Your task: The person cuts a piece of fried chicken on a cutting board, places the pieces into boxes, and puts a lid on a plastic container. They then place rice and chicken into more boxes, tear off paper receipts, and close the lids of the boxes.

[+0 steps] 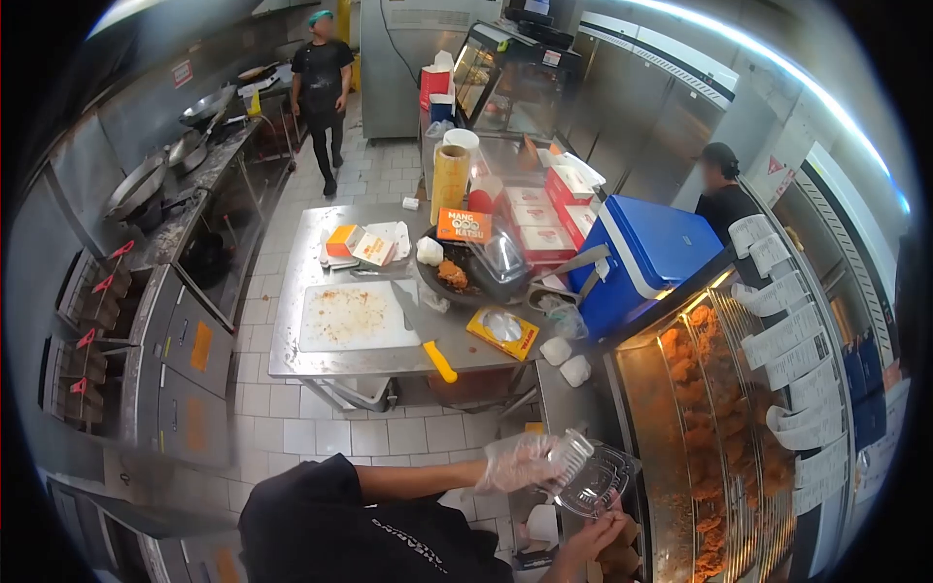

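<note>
My left hand [522,462], in a clear plastic glove, is closed on one part of a clear plastic container [595,483]. Lower right, my right hand [595,540], which looks bare, pinches the container's near edge. The container is open and looks empty. Just right of it stands a lit display case [661,437] with fried chicken [708,408] on wire racks. Two white wrapped bundles [566,361] lie on the ledge beyond my hands.
A steel table [292,291] holds a cutting board [335,330], a yellow-handled knife [437,360] and boxes. A blue cooler [651,243] stands behind the case. One person [323,83] is in the aisle, another [727,199] behind the case. Receipts [787,325] hang at right.
</note>
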A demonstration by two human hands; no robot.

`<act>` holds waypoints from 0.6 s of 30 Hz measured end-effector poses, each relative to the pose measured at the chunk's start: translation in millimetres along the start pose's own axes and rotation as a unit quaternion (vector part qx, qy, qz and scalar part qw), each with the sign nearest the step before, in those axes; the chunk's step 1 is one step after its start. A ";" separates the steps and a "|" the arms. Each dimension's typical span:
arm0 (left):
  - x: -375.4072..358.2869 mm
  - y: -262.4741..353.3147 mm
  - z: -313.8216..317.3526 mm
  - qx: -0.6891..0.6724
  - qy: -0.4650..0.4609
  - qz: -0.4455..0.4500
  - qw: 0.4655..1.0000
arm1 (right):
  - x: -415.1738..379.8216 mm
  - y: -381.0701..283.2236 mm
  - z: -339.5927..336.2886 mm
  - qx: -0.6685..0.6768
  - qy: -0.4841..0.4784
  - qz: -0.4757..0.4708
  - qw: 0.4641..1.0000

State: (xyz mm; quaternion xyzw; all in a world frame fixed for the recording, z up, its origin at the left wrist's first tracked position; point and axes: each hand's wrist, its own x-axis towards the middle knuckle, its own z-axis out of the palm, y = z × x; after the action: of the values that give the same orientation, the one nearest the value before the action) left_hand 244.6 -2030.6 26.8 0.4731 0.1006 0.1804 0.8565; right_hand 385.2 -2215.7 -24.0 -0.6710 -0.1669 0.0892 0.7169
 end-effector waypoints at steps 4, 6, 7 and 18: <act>-7.2 17.0 18.1 0.265 -0.086 0.016 0.960 | -0.4 -4.5 13.6 -0.134 -0.002 -0.185 0.974; -11.5 7.9 23.2 0.313 -0.041 0.034 0.948 | -1.0 -14.9 23.3 -0.229 0.012 -0.192 0.954; -10.8 3.5 20.2 0.292 -0.045 0.036 0.955 | -0.7 -28.4 29.3 -0.182 0.021 -0.160 0.970; -119.2 -34.7 -170.4 0.512 0.438 0.254 0.694 | 8.9 81.9 -40.3 0.203 0.051 0.227 0.951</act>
State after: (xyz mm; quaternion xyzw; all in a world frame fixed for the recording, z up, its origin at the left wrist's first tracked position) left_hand 84.5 -1963.8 -93.0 0.7130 0.4176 0.4984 0.2626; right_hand 415.8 -2243.3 -105.9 -0.5350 0.0487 0.2473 0.8064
